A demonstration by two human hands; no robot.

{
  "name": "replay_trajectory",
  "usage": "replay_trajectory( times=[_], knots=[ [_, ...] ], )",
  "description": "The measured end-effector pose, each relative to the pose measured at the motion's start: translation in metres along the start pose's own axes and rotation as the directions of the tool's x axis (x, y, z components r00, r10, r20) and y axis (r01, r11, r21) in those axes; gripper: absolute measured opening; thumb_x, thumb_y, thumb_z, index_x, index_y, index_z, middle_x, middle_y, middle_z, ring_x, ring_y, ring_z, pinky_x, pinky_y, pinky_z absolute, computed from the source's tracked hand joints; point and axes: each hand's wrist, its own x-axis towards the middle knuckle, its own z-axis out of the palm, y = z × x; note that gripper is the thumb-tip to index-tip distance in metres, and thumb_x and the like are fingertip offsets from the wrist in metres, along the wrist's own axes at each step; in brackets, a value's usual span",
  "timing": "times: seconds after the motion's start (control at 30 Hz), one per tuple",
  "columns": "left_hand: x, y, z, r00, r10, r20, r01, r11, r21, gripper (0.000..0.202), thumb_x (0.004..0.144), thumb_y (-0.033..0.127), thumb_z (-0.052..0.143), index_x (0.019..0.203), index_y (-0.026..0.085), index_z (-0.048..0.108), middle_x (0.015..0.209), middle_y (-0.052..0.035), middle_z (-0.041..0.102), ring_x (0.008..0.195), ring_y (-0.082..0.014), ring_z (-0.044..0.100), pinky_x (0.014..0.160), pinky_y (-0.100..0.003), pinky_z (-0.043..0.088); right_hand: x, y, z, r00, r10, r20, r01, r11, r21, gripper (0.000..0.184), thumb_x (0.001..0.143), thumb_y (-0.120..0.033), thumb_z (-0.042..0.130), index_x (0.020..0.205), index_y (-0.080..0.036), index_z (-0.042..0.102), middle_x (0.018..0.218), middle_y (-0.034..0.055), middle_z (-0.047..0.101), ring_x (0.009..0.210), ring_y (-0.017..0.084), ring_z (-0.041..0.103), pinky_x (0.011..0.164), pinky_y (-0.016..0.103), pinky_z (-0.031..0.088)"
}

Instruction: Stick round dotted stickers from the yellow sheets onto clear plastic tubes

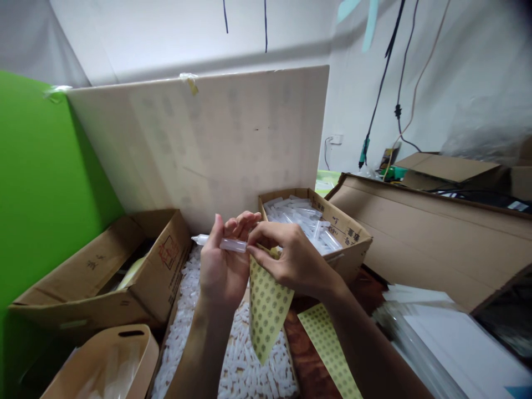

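Note:
In my left hand (226,266) lies a translucent white plastic tube (233,245) with a narrow pointed tip, pinned under the thumb. My right hand (291,257) pinches at the tube's blunt right end. From that same hand hangs a yellow sheet of round dark-printed stickers (268,310); whether a single sticker is between the fingertips is too small to tell. Below both hands spreads a layer of many small white plastic pieces (245,354) in a shallow box. Another yellow sticker sheet (328,349) lies on the table, partly behind my right forearm.
A cardboard box of clear tubes (357,252) stands behind my right hand. Another cardboard box (153,277) is at left, above a beige bin (145,349) holding clear items. A pale board (208,144) stands upright behind. Plastic-wrapped white sheets (469,338) lie at right.

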Motion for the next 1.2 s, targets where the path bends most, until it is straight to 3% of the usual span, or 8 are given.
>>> replay_trajectory(
  times=[0.3, 0.43, 0.67, 0.87, 1.0, 1.1, 1.2],
  knots=[
    [-0.003, 0.003, -0.002, 0.998, 0.026, 0.053, -0.031, 0.995, 0.091, 0.038, 0.098, 0.043, 0.055, 0.07, 0.021, 0.068, 0.097, -0.0043, 0.078, 0.109, -0.022, 0.072, 0.105, -0.04, 0.055, -0.001, 0.001, -0.003, 0.999, 0.038, -0.006, -0.037, 0.994, 0.107, 0.004, 0.086, -0.016, 0.071, 0.083, -0.017, 0.069, 0.078, -0.0005, 0.069, 0.068, 0.012, 0.06, 0.064, 0.026, 0.047],
    [-0.003, 0.006, -0.002, 0.999, -0.02, 0.032, 0.018, 0.998, 0.061, 0.038, 0.098, 0.042, 0.055, 0.07, 0.021, 0.069, 0.096, -0.0043, 0.078, 0.11, -0.0236, 0.072, 0.103, -0.042, 0.056, 0.0, 0.003, -0.003, 0.997, 0.074, 0.006, -0.074, 0.986, 0.15, 0.004, 0.086, -0.018, 0.073, 0.083, -0.017, 0.071, 0.078, -0.0001, 0.07, 0.069, 0.012, 0.062, 0.065, 0.025, 0.049],
    [-0.003, 0.011, -0.001, 0.978, -0.203, -0.042, 0.198, 0.975, -0.104, 0.042, 0.101, 0.036, 0.049, 0.067, 0.021, 0.069, 0.091, -0.0044, 0.077, 0.11, -0.0231, 0.071, 0.094, -0.038, 0.06, 0.002, 0.005, -0.005, 0.996, 0.081, 0.025, -0.085, 0.973, 0.215, 0.004, 0.088, -0.018, 0.072, 0.089, -0.015, 0.075, 0.085, 0.0023, 0.074, 0.075, 0.013, 0.067, 0.068, 0.026, 0.051],
    [-0.001, 0.01, -0.004, 0.979, -0.2, 0.027, 0.201, 0.979, -0.043, 0.036, 0.097, 0.037, 0.056, 0.068, 0.021, 0.071, 0.094, -0.0058, 0.078, 0.112, -0.0263, 0.07, 0.095, -0.043, 0.06, 0.001, 0.009, -0.001, 0.997, 0.074, 0.01, -0.074, 0.953, 0.295, 0.017, 0.086, -0.02, 0.078, 0.103, -0.02, 0.08, 0.095, 0.0032, 0.078, 0.082, 0.015, 0.071, 0.073, 0.027, 0.056],
    [-0.004, 0.006, 0.002, 0.963, -0.255, 0.085, 0.259, 0.965, -0.04, 0.053, 0.104, 0.043, 0.042, 0.07, 0.02, 0.076, 0.095, -0.0073, 0.078, 0.105, -0.0235, 0.073, 0.088, -0.035, 0.062, 0.0, 0.013, 0.0, 1.0, 0.021, 0.01, -0.023, 0.954, 0.299, 0.016, 0.083, -0.016, 0.081, 0.098, -0.022, 0.082, 0.1, 0.003, 0.08, 0.096, 0.018, 0.073, 0.084, 0.03, 0.057],
    [-0.008, 0.003, 0.008, 0.957, -0.268, 0.108, 0.275, 0.96, -0.056, 0.059, 0.107, 0.04, 0.033, 0.075, 0.016, 0.078, 0.098, -0.0086, 0.079, 0.099, -0.019, 0.074, 0.079, -0.025, 0.062, -0.001, 0.014, 0.0, 0.999, -0.034, -0.029, 0.04, 0.966, 0.257, 0.012, 0.083, -0.016, 0.081, 0.093, -0.023, 0.082, 0.095, 0.0022, 0.08, 0.091, 0.017, 0.073, 0.081, 0.029, 0.057],
    [-0.011, 0.003, 0.013, 0.955, -0.277, 0.104, 0.288, 0.951, -0.11, 0.06, 0.107, 0.035, 0.033, 0.073, 0.013, 0.077, 0.102, -0.0096, 0.079, 0.098, -0.0176, 0.075, 0.079, -0.023, 0.061, 0.0, 0.015, 0.002, 0.998, -0.045, -0.054, 0.058, 0.963, 0.264, 0.007, 0.082, -0.017, 0.082, 0.087, -0.022, 0.081, 0.087, 0.0015, 0.08, 0.082, 0.016, 0.072, 0.075, 0.027, 0.056]
  ],
)
